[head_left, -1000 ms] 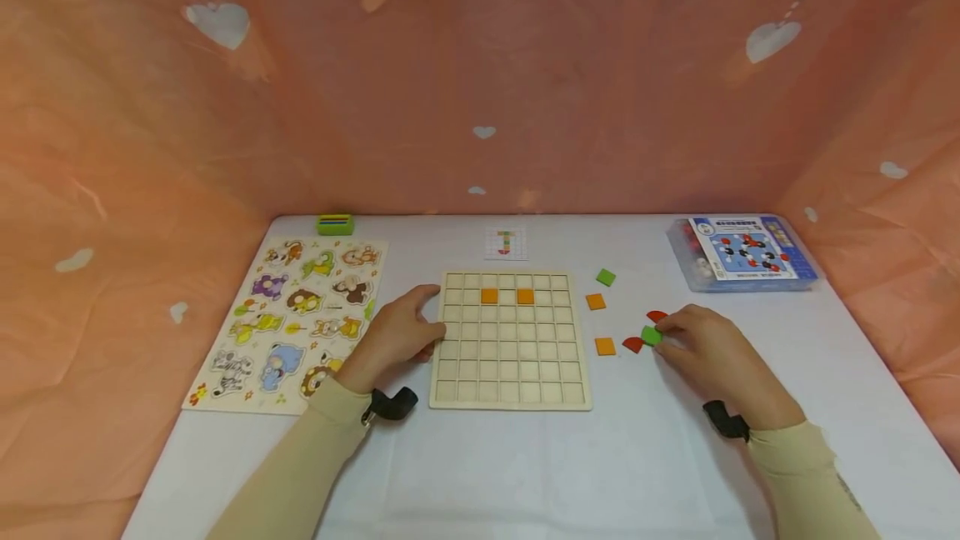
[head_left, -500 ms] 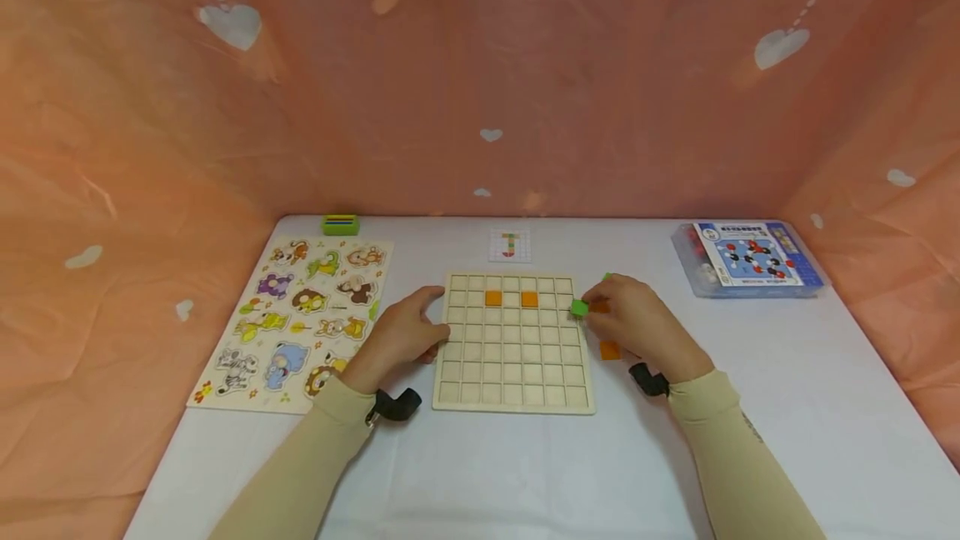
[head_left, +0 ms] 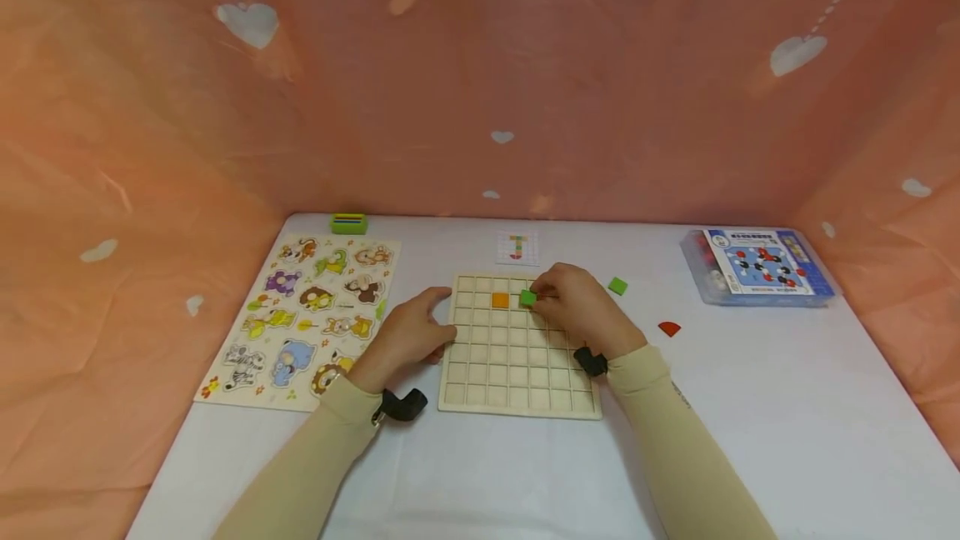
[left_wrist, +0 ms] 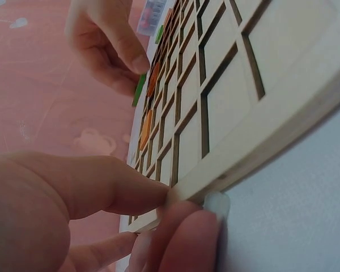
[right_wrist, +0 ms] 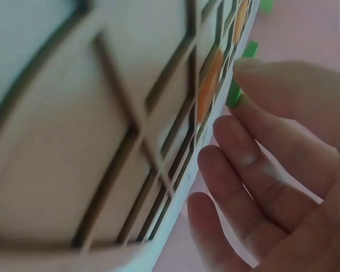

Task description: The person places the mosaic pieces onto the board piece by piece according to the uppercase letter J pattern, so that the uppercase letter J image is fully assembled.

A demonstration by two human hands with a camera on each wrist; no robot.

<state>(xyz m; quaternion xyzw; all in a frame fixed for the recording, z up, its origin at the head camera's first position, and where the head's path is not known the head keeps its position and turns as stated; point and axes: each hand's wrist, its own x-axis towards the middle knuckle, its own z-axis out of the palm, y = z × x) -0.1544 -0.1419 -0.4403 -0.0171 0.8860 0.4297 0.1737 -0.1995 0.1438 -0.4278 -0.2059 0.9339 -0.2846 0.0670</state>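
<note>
A wooden grid board lies flat on the table. My left hand touches its left edge with thumb and index finger apart; other fingers bend beside the rim in the left wrist view. Over the board's upper part, my right hand pinches a green square tile between thumb and index finger. That tile stands tilted above the cells in the right wrist view. One orange tile sits in a cell to its left. A second orange tile shows near the right fingertips in the left wrist view.
A small pattern card lies behind the board. Right of it are a green tile, a red quarter-circle piece and a plastic box. An animal puzzle board and a green block lie left.
My right hand has taken the green tile from among the loose pieces and carried it left over the board. The left hand keeps its place at the edge.
</note>
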